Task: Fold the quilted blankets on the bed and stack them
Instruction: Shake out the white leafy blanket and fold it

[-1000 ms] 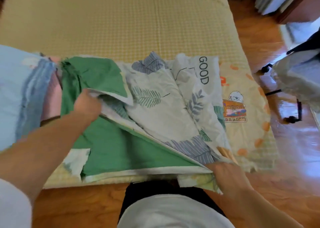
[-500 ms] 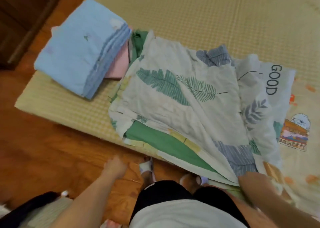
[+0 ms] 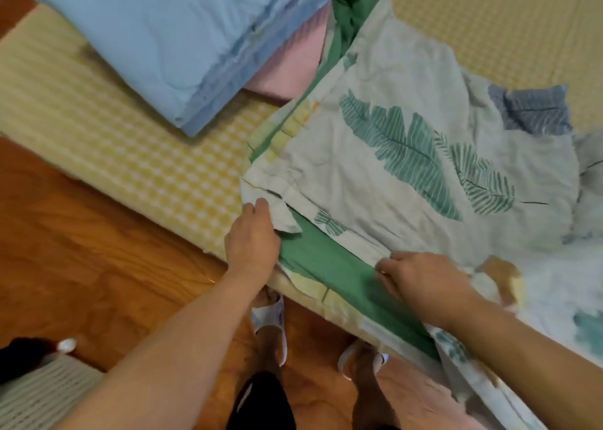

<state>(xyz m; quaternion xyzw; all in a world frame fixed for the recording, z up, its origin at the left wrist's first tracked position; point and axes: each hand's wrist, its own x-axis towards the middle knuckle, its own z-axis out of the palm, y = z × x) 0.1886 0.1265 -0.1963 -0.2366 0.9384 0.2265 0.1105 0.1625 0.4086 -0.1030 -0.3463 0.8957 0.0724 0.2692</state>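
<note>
- Head view: leaf-print blanket (image 3: 408, 168) lies half-folded at the bed's (image 3: 130, 142) near edge, just right of the folded blue blanket (image 3: 156, 38).
- Left hand (image 3: 251, 243) pinches its near corner; right hand (image 3: 421, 279) grasps the edge beside the green lining.
- Advice: square both corners before creasing.

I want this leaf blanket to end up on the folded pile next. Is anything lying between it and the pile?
Nothing visible does. The leaf blanket, held at its near edge by the left hand and right hand, lies right beside the blue blanket and pink blanket, its far corner against them.
</note>
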